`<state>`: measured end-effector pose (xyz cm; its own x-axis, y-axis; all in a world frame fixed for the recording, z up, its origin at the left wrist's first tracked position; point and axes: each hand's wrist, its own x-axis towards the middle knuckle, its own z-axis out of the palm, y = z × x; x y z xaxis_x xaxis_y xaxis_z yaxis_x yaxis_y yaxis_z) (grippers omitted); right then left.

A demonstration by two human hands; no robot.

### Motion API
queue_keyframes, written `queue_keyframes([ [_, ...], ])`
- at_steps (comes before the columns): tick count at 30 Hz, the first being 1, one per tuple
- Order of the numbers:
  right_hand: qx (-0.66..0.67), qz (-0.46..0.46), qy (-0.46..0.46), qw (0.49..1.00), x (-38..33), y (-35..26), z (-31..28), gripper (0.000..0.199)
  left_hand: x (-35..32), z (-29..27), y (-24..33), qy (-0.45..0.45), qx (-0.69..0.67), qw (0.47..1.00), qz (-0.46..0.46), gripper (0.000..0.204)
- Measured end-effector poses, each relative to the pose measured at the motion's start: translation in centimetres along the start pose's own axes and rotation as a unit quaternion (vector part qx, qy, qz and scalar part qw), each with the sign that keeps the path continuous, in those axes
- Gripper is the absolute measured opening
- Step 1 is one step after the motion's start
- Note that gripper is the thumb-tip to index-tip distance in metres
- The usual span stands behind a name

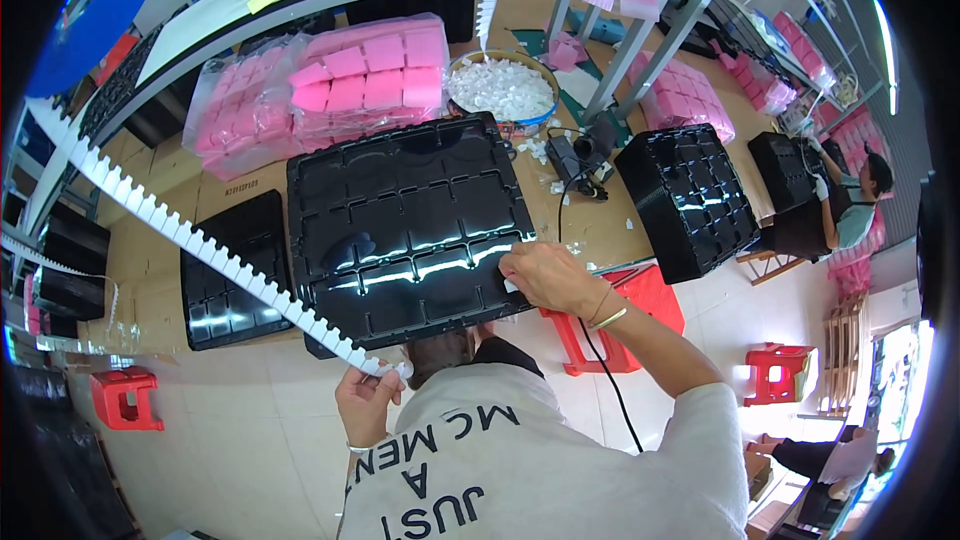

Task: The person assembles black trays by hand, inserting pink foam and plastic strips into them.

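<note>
Between thumb and fingers, my left hand [368,403] pinches the lower end of a long white notched strip [215,258]. That strip slants down from the blue reel [95,15] at the upper left, crossing in front of a black plastic tray. My right hand [552,278] is closed at the right edge of the large, glossy black tray with molded compartments [410,225]. A small white piece [511,285] shows under its fingertips. A flatter black tray [235,275] lies left of the large one.
Pink pieces in clear bags [365,70] lie behind the trays. A round basket of white bits [500,90] stands beside them. A black tray stack [690,200] is at the right, near a black adapter [577,162]. Red stools [620,320] stand below. A co-worker [850,200] sits far right.
</note>
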<state>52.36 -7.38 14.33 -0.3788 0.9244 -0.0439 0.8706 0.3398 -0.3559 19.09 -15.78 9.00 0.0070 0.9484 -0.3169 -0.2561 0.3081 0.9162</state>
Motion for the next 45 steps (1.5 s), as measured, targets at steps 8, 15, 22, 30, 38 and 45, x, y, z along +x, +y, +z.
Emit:
queue_keyframes([
  [8,0.041,-0.011,-0.004,0.999,0.5,0.3,-0.1,0.010,1.7,2.0,2.3,0.052,-0.012,0.997,0.062,0.017],
  [15,-0.007,-0.023,0.006,1.000,0.0,0.2,0.6,0.007,3.1,2.0,1.7,0.072,0.013,0.996,0.053,0.015],
  [22,0.211,-0.105,0.052,0.971,-3.1,-9.9,1.8,0.007,1.5,1.9,2.4,0.062,0.001,0.997,0.037,0.018],
  [30,0.376,-0.016,0.054,0.925,-2.3,-12.0,2.0,0.010,1.6,4.1,2.1,-0.047,-0.050,0.998,-0.001,0.021],
  [38,0.420,0.010,0.098,0.902,-1.0,-13.1,2.3,0.015,0.3,4.2,2.3,-0.056,-0.088,0.994,-0.017,0.022],
  [45,0.345,-0.046,0.087,0.933,-1.3,-12.3,2.0,0.009,1.2,3.8,2.4,-0.083,-0.133,0.987,-0.045,0.017],
])
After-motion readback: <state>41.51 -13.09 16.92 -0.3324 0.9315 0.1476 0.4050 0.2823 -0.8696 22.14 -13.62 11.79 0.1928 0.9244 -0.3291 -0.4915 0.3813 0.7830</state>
